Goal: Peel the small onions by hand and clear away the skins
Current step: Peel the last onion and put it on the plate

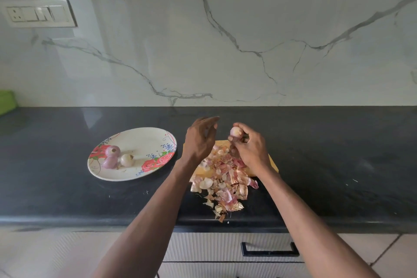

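Black stone table point(338, 153), and on it an oval white floral plate point(144, 137) left of the yellow cutting board point(273, 166), three peeled pale-purple onions point(112, 151) resting on it. Papery pink-tan skins point(225, 185) heap over the board. Above the board, left hand point(200, 140) hangs loose, holding nothing; right hand point(250, 145) pinches a small pinkish onion point(236, 131).

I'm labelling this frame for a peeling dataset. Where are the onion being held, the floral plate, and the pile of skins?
onion point(235, 131), head view, on its rounded top above the fingers.
floral plate point(144, 140), head view, on its bare white middle.
pile of skins point(225, 184), head view, on the heap's centre.
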{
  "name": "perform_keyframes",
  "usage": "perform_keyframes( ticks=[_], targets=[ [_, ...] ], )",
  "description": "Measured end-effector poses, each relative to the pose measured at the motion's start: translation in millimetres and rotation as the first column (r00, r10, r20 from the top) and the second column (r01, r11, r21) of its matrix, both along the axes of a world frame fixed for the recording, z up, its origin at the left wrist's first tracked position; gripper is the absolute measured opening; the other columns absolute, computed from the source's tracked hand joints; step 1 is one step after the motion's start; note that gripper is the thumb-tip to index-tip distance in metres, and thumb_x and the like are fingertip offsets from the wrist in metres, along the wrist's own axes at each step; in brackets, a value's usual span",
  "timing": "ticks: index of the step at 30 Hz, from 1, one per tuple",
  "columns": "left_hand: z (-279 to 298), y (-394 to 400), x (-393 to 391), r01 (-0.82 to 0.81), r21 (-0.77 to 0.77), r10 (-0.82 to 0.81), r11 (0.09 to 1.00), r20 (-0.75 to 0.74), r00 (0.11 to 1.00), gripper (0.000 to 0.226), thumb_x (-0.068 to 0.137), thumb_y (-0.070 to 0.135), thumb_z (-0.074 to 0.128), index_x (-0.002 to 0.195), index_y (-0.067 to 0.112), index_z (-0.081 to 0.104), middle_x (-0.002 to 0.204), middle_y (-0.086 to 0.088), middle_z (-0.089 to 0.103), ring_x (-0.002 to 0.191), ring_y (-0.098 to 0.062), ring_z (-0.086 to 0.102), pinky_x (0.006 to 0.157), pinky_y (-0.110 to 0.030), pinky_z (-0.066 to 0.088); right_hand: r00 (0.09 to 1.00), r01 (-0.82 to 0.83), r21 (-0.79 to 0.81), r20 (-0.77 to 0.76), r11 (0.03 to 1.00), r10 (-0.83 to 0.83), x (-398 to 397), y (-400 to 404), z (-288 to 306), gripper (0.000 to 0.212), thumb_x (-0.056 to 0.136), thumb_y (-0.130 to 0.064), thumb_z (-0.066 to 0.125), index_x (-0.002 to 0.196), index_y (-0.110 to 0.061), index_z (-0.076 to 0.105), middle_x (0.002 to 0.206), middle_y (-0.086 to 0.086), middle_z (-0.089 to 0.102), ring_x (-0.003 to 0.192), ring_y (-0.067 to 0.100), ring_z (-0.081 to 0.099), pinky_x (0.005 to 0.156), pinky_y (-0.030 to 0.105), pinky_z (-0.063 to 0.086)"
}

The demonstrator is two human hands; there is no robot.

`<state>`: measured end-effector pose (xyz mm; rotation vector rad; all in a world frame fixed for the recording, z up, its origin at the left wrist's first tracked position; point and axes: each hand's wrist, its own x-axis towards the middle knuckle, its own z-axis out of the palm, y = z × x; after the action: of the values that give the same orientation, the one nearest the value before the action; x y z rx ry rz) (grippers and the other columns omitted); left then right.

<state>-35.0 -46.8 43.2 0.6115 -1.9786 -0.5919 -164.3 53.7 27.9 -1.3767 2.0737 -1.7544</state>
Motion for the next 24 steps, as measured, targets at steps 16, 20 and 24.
perform_keyframes(
  ticks=[16,20,24],
  targets=[
    [-18,-33,206,-0.558,0.258,0.584,0.789,-0.031,0.811,0.022,0.096,0.009,0.055,0.100,0.011,0.076,0.098,-0.004,0.077,0.091,-0.027,0.068,0.070,-0.018,0.038,0.837,-0.366,0.036,0.449,0.930,0.312,175,-91,19,0.012,0.086,-0.005,0.068,0.091,-0.015,0.064,0.088,0.003,0.071,0.083,0.021,0.071,0.081,0.041,0.062],
    [-32,-44,214,-0.550,0.253,0.567,0.796,0.008,0.824,0.015,0.093,0.018,0.063,0.094,0.019,0.078,0.101,-0.002,0.076,0.096,-0.023,0.067,0.078,-0.025,0.043,0.935,-0.327,0.210,0.212,0.922,0.283,206,-117,18,0.020,0.084,-0.011,0.072,0.101,-0.016,0.062,0.099,0.002,0.067,0.087,0.021,0.062,0.065,0.030,0.050],
    [-34,-49,206,-0.595,0.135,0.588,0.792,0.096,0.803,0.019,0.096,0.017,0.059,0.099,0.013,0.078,0.112,-0.002,0.073,0.115,-0.023,0.057,0.091,-0.031,0.042,0.959,-0.283,0.239,0.076,0.929,0.273,216,-143,13,0.022,0.085,-0.010,0.075,0.098,-0.011,0.056,0.097,0.004,0.064,0.086,0.022,0.058,0.067,0.028,0.037]
  ],
)
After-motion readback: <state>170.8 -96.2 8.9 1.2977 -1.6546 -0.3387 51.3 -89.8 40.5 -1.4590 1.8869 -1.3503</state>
